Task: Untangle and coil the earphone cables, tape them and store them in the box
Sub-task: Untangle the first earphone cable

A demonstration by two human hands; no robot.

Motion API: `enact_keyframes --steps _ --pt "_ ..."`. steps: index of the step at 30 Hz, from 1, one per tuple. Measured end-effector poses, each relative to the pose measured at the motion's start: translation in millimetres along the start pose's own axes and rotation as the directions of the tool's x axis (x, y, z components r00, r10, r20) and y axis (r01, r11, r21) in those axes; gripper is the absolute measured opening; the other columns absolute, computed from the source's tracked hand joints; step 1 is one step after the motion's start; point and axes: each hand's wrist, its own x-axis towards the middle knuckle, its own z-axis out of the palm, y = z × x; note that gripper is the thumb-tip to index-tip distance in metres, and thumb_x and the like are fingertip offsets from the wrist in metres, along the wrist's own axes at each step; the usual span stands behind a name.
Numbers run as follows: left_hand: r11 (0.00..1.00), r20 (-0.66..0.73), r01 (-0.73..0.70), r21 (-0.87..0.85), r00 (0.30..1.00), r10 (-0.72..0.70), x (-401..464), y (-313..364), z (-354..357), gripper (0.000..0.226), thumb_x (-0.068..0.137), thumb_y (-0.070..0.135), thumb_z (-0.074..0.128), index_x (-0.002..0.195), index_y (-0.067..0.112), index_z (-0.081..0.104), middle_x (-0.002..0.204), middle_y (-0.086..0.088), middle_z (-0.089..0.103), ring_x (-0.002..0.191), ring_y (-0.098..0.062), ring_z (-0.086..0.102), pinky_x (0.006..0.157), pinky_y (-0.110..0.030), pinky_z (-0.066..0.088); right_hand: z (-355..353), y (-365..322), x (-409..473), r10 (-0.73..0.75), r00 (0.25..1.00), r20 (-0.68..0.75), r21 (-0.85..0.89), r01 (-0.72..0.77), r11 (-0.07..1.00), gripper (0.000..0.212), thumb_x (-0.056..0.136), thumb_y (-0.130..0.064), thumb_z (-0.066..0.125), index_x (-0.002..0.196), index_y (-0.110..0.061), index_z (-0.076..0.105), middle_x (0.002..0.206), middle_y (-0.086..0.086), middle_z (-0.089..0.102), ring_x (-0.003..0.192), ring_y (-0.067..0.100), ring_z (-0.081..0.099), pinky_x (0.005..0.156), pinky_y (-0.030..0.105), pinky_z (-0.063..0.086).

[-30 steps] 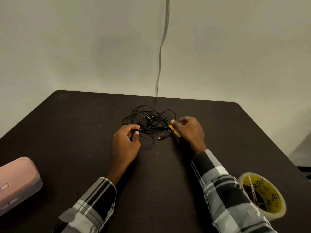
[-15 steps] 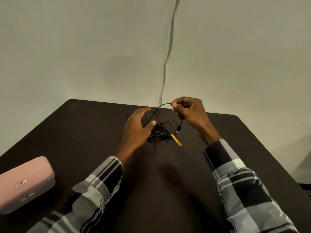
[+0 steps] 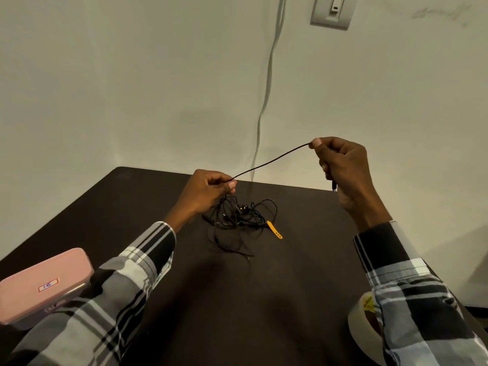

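A black earphone cable (image 3: 269, 161) runs taut, rising from the left hand (image 3: 204, 192) up-right to the right hand (image 3: 340, 165); each hand's fingers pinch it. Its plug end hangs below the right fist. The remaining tangle (image 3: 237, 217) lies mid-bench (image 3: 264, 299) beside a yellow strap (image 3: 274, 229). Pink box (image 3: 39, 283) near left: label unreadable. Tape roll (image 3: 361, 323) near right: print illegible.

Stretched between left fingers (image 3: 232, 184) and right fingers (image 3: 317, 142): one cable strand (image 3: 269, 162). Just below the left fingers, on the table (image 3: 303, 260): the cable tangle (image 3: 237, 220). Well left of them, nearer the body: the box (image 3: 39, 283). Far below the right fingers, at the table's near right: the tape roll (image 3: 361, 326).
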Motion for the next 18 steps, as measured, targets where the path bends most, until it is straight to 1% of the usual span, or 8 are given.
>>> enact_keyframes --steps 2,6,8,10,12,15,17,18 --pt "0.997 -0.015 0.030 -0.065 0.999 -0.031 -2 1 -3 0.014 0.088 0.020 0.071 0.097 0.011 0.076 0.083 -0.006 0.077 0.085 -0.019 0.074 0.081 -0.032 0.058 -3 4 -2 0.046 0.996 0.076 -0.003 -0.046 0.999 0.017 0.095 -0.027 0.065 0.090 -0.013 0.074 0.053 -0.005 0.053 0.050 0.008 0.043 0.047 0.019 0.034" --pt "0.988 -0.016 0.026 -0.155 0.999 -0.029 -5 14 -9 0.018 0.090 0.019 0.069 0.101 0.006 0.074 0.080 -0.009 0.073 0.072 -0.014 0.071 0.072 -0.025 0.058 -9 16 -8 0.220 0.941 0.256 -0.088 -0.204 0.975 0.015 0.095 -0.022 0.066 0.098 -0.010 0.074 0.071 0.003 0.072 0.056 0.012 0.058 0.057 0.026 0.048" --pt "0.987 -0.002 -0.005 -0.159 1.000 0.005 -5 25 -11 0.018 0.091 0.020 0.067 0.102 0.007 0.075 0.074 -0.007 0.069 0.068 -0.015 0.067 0.072 -0.025 0.059 -12 22 -9 0.269 0.913 0.307 -0.127 -0.241 0.962 0.013 0.095 -0.017 0.065 0.103 -0.010 0.072 0.080 0.004 0.076 0.064 0.013 0.065 0.066 0.029 0.054" --pt "0.991 0.020 -0.027 -0.128 0.999 0.030 -3 35 -13 0.020 0.093 0.024 0.065 0.102 0.009 0.075 0.067 0.001 0.064 0.064 -0.013 0.062 0.071 -0.027 0.060 -15 26 -11 0.303 0.895 0.327 -0.164 -0.262 0.951 0.015 0.094 -0.011 0.065 0.108 -0.010 0.071 0.087 0.005 0.078 0.071 0.014 0.069 0.072 0.032 0.057" --pt "0.995 0.038 -0.050 -0.082 0.998 0.053 0 45 -12 0.023 0.094 0.028 0.064 0.103 0.012 0.076 0.061 0.005 0.056 0.058 -0.008 0.054 0.066 -0.026 0.059 -16 27 -11 0.318 0.887 0.334 -0.210 -0.259 0.943 0.021 0.091 -0.008 0.068 0.112 -0.009 0.069 0.092 0.007 0.078 0.077 0.015 0.071 0.075 0.032 0.059" --pt "0.993 0.055 -0.115 -0.010 0.992 0.115 0 62 -5 0.024 0.094 0.033 0.062 0.100 0.015 0.076 0.054 0.011 0.047 0.051 -0.002 0.043 0.052 -0.016 0.044 -16 26 -11 0.292 0.902 0.318 -0.270 -0.209 0.940 0.022 0.088 -0.006 0.071 0.110 -0.012 0.070 0.104 0.011 0.075 0.095 0.020 0.072 0.086 0.039 0.058" --pt "0.989 0.080 -0.142 0.027 0.987 0.140 1 72 1 0.024 0.096 0.030 0.061 0.099 0.012 0.076 0.049 0.018 0.051 0.047 0.001 0.045 0.054 -0.008 0.037 -14 24 -11 0.245 0.920 0.305 -0.295 -0.154 0.943 0.023 0.089 -0.005 0.070 0.110 -0.015 0.069 0.107 0.006 0.074 0.103 0.020 0.070 0.089 0.041 0.057" --pt "0.986 0.098 -0.162 0.047 0.983 0.157 1 76 4 0.023 0.096 0.030 0.060 0.099 0.013 0.076 0.053 0.017 0.058 0.050 0.001 0.049 0.057 -0.008 0.038 -12 21 -12 0.215 0.930 0.297 -0.296 -0.124 0.947 0.023 0.090 -0.007 0.069 0.110 -0.017 0.069 0.108 0.003 0.073 0.105 0.019 0.069 0.088 0.040 0.057"
